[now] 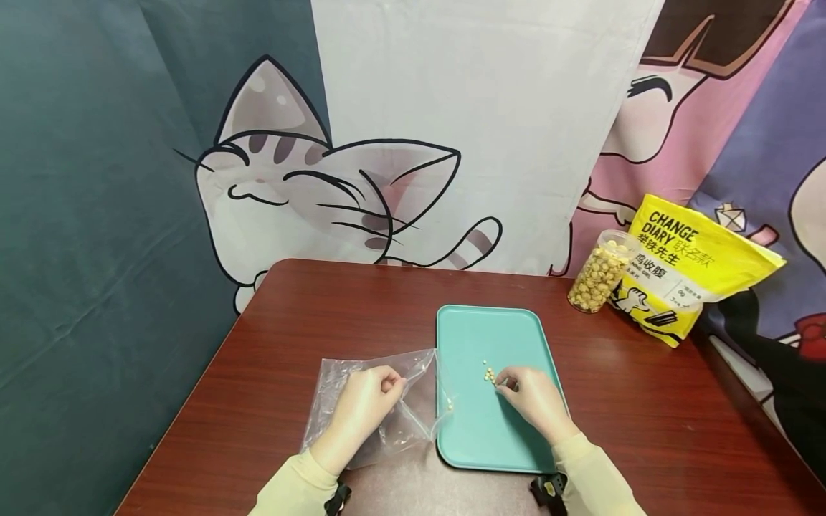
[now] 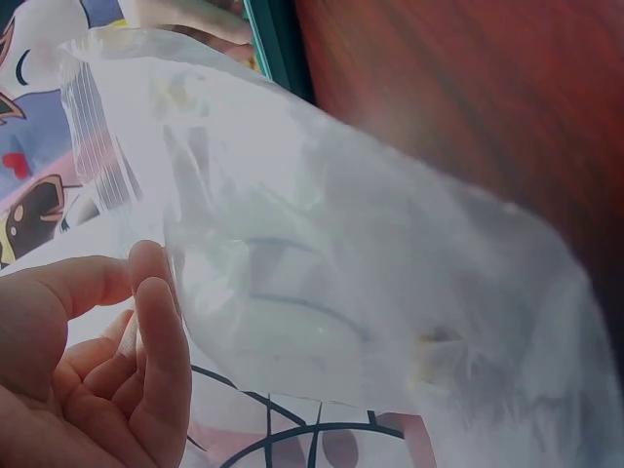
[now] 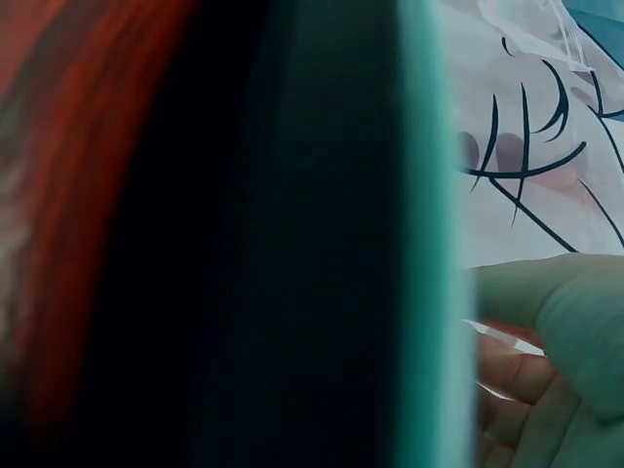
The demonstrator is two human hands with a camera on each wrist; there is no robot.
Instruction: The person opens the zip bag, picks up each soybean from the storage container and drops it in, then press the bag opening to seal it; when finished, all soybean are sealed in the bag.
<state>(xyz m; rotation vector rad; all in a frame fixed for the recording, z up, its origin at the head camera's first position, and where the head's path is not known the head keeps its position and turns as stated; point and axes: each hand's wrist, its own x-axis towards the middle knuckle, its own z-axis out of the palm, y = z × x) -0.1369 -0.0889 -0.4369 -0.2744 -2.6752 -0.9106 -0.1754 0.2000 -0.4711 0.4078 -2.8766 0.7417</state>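
**Here, a limp bag on the left, tiny pellets on the right**

Leftmost lies the clear plastic bag point(image 1: 374, 405), flat on the near part of the red-brown table point(image 1: 290, 315), with its right edge overlapping the left rim of the teal tray point(image 1: 471, 437). The left hand point(image 1: 364, 401) pinches the film near its mouth, thumb against curled fingers; the left wrist view shows the film point(image 2: 322, 253) lifted and creased beside the thumb point(image 2: 161, 331). The bag looks thin, weightless and slippery, likely to fold or cling shut, so the sensible hold is at the rim of the opening, one layer only, keeping the mouth apart. One or two pellets seem to sit inside near the tray edge, though they are too small to be sure of.

Further right, a small cluster of pale round pellets point(image 1: 488, 373) rests on the tray floor, near its middle. The right hand point(image 1: 532, 398) is just beside them, fingers curled with the tips drawn together at the cluster; whether a pellet is actually pinched cannot be told. They look light, hard and prone to rolling, so a fingertip pinch from above suits them best. The right wrist view is blurred, showing only the tray's edge.

At the far right stand a clear jar point(image 1: 599, 272) of similar pellets and a yellow pouch point(image 1: 697, 265), touching each other, well apart from the hands.
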